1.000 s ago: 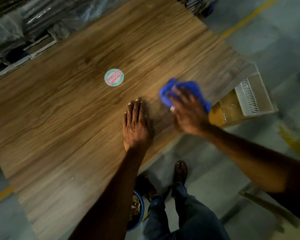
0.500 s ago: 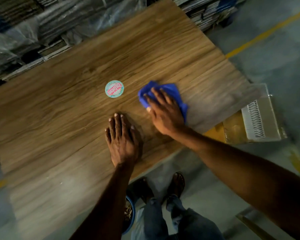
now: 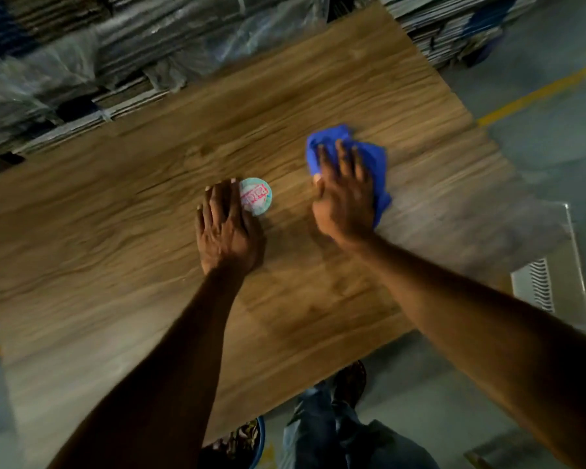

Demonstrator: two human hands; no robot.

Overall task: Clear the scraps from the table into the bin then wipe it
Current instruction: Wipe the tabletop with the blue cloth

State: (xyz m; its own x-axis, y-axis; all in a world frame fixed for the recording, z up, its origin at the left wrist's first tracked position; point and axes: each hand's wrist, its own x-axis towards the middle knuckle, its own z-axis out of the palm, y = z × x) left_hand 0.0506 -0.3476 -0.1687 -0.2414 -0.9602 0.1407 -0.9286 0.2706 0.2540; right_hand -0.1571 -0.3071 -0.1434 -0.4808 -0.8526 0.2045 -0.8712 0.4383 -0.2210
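Observation:
My right hand [image 3: 344,194] lies flat with straight fingers on a crumpled blue cloth [image 3: 376,160], pressing it onto the wooden table [image 3: 115,214] right of centre. My left hand [image 3: 225,223] rests flat on the tabletop, fingers straight, its fingertips beside and partly over a round teal sticker [image 3: 259,196] with pink lettering. A blue bin [image 3: 251,441] holding brownish scraps stands on the floor under the table's near edge, partly hidden by my left arm.
Stacks of flattened cardboard under plastic sheet [image 3: 99,52] line the far side of the table. A white slotted panel [image 3: 538,286] lies on the floor to the right. My feet [image 3: 349,384] stand at the near edge. A yellow floor line [image 3: 538,93] runs at right.
My right hand has slid the cloth farther from me and to the right. My left hand has moved forward to the sticker, now covering its left edge.

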